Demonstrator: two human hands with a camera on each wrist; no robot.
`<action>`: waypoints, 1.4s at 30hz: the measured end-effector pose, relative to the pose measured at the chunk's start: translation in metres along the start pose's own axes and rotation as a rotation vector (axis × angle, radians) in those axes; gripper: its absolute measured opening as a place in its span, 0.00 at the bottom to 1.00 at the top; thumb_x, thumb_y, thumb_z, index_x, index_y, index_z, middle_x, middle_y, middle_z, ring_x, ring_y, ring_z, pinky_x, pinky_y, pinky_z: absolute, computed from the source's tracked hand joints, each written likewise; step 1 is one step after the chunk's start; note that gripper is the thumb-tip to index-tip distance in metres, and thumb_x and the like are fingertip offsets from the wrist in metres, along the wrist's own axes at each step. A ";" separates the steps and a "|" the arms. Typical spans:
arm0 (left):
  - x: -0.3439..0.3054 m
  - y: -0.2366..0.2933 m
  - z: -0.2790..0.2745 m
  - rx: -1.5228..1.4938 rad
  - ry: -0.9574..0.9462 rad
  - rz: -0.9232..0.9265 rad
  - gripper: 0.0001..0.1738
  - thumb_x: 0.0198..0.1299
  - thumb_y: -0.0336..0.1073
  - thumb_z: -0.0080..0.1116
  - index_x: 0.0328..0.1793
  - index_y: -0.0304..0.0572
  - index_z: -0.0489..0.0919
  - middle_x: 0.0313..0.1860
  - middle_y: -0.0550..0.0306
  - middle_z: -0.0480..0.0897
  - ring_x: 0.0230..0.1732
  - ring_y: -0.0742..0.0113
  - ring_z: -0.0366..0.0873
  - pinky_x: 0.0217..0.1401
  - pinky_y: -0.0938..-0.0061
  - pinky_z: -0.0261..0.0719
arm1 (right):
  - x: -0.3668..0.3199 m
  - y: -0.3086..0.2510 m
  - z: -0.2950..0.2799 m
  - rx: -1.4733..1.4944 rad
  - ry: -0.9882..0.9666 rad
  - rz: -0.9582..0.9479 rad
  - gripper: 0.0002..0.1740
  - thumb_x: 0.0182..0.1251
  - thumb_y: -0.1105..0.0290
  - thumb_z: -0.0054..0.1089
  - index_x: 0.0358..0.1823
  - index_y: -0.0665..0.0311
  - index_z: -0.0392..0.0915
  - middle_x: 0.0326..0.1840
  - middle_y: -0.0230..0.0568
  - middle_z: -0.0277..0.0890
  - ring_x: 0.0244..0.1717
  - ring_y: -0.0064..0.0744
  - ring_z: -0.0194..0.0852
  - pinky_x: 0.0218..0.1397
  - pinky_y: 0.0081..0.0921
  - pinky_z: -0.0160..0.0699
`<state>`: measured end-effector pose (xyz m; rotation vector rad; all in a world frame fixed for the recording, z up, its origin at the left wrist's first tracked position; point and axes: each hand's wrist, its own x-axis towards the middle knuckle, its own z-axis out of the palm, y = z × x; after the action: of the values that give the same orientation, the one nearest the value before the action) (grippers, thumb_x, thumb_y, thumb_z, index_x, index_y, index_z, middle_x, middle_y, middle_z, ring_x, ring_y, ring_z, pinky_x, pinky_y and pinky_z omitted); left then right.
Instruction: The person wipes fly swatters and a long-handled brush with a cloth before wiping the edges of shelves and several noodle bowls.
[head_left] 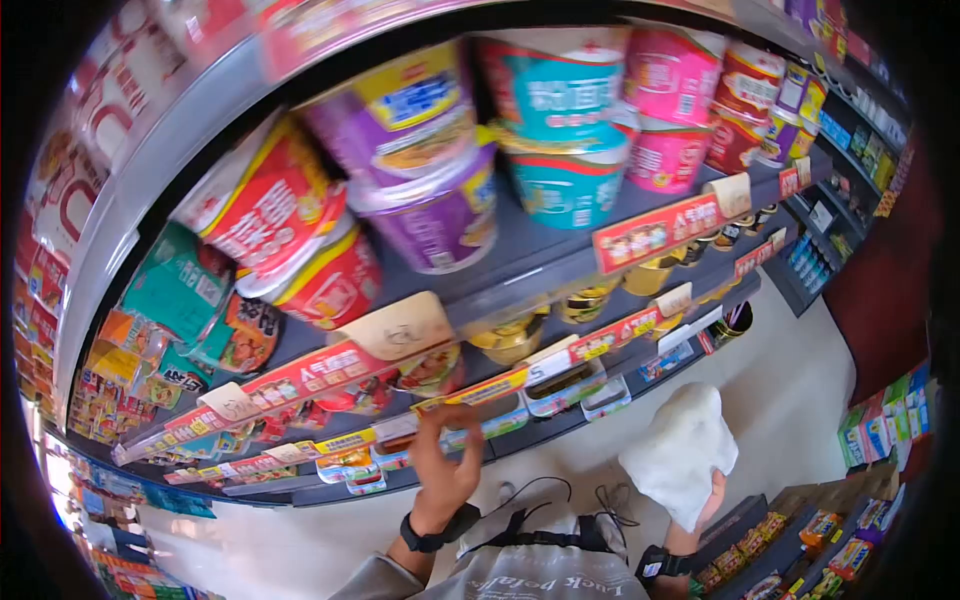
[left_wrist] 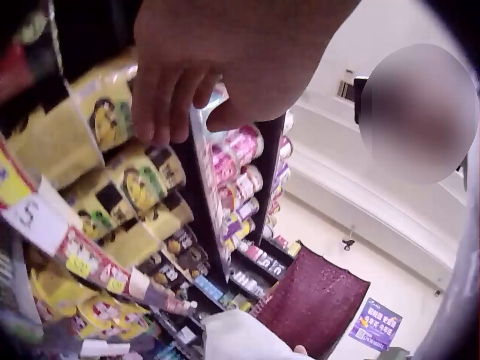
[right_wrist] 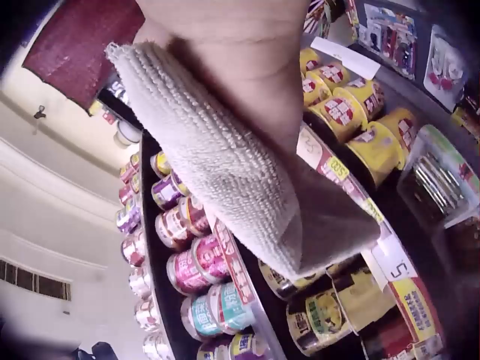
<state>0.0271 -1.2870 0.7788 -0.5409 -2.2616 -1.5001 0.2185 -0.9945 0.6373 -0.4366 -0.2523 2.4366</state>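
Note:
I stand before shelves of instant noodle bowls. My left hand [head_left: 443, 465] reaches up to the price rail [head_left: 470, 392] of a lower shelf, its fingers loosely bent at the rail's edge and holding nothing. In the left wrist view that left hand [left_wrist: 217, 67] hangs just in front of yellow noodle bowls [left_wrist: 142, 180]. My right hand [head_left: 712, 497] grips a white cloth [head_left: 680, 450], held up to the right, away from the shelves. The right wrist view shows the cloth [right_wrist: 225, 165] draped over my right hand [right_wrist: 240, 45], with yellow bowls [right_wrist: 375, 142] behind it.
Purple bowls [head_left: 420, 150], teal bowls [head_left: 560, 130], pink bowls [head_left: 670, 100] and red bowls [head_left: 290, 220] fill the upper shelf. A low rack of snack packets [head_left: 850, 540] stands at my right. Pale floor [head_left: 790, 400] runs between the racks, and a dark red panel [head_left: 880, 290] is at far right.

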 end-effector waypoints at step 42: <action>0.214 0.055 -0.125 -0.144 0.601 0.285 0.56 0.34 0.31 0.79 0.69 0.29 0.54 0.58 0.40 0.71 0.56 0.61 0.73 0.58 0.72 0.75 | -0.059 0.143 0.072 -0.150 -0.204 0.019 0.36 0.63 0.62 0.47 0.71 0.69 0.51 0.69 0.55 0.59 0.66 0.57 0.61 0.69 0.51 0.59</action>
<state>-0.1166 -1.3599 0.9754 -0.3659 -1.5607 -1.4423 0.1551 -1.1481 0.6781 -0.2545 -0.5231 2.4922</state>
